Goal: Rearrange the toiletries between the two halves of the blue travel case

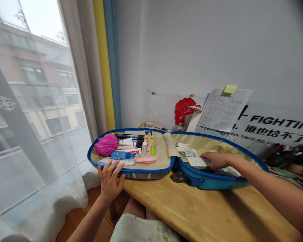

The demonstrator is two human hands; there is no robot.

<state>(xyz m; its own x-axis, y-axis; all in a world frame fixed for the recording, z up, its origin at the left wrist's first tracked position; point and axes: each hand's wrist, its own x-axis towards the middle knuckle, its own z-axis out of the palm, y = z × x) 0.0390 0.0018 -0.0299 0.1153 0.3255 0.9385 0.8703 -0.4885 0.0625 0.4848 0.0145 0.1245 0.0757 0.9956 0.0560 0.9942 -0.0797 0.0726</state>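
A blue suitcase (151, 175) lies unfolded, both halves facing up. My left hand (110, 177) rests on the near rim of its left half, fingers spread over the edge. In that half lie a pink bath puff (106, 145), a blue bottle (118, 155), a toothpaste box (135, 152), a clear bottle (144, 149), a pink pouch (145, 159) and pink and green packets (150, 144). My right hand (215, 159) reaches into the right half, closed on a white box (197, 162); its fingertips are partly hidden. Small white bottles (188, 152) lie beside that box.
The suitcase lies on a wooden table (166, 198), its left end past the table's edge. A sheer curtain (35, 134) hangs at the left. Papers (223, 109) and a poster (272, 124) are behind; dark clutter (282, 154) sits at the right.
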